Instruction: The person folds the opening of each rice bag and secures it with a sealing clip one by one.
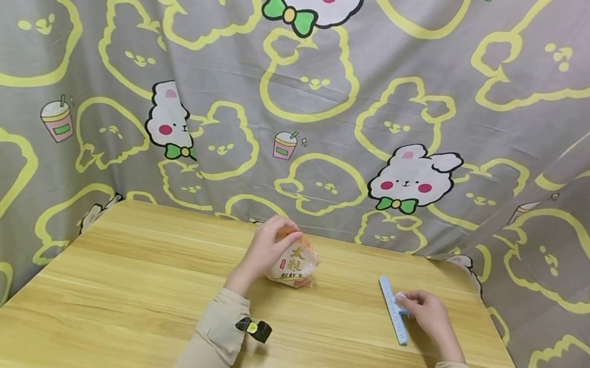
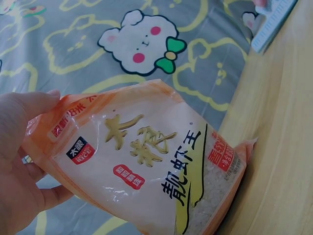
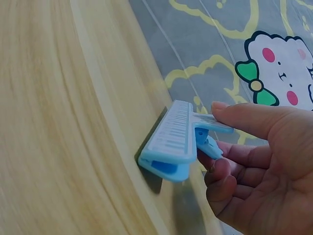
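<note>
Grips blue clip (image 1: 391, 305) by its handles between thumb and fingers of right hand (image 1: 426, 315), at right side of table (image 1: 119, 285), with long bar slanting from far left to near right and handles pointing rightward into the grip. Holds rice bag (image 1: 295, 266) by its top in left hand (image 1: 266, 247), well left of clip, printed face turned nearward, long axis sloping down rightward. Leaves open room between bag and clip, with far table edge and curtain (image 1: 328, 101) just behind bag.

Left hand (image 1: 266, 247) gripping top of printed bag (image 1: 295, 267) on wooden counter (image 1: 119, 285); right hand (image 1: 430, 317) pinching light-blue clip (image 1: 393, 311), well apart from bag; grey cartoon-patterned curtain (image 1: 324, 132) behind.
</note>
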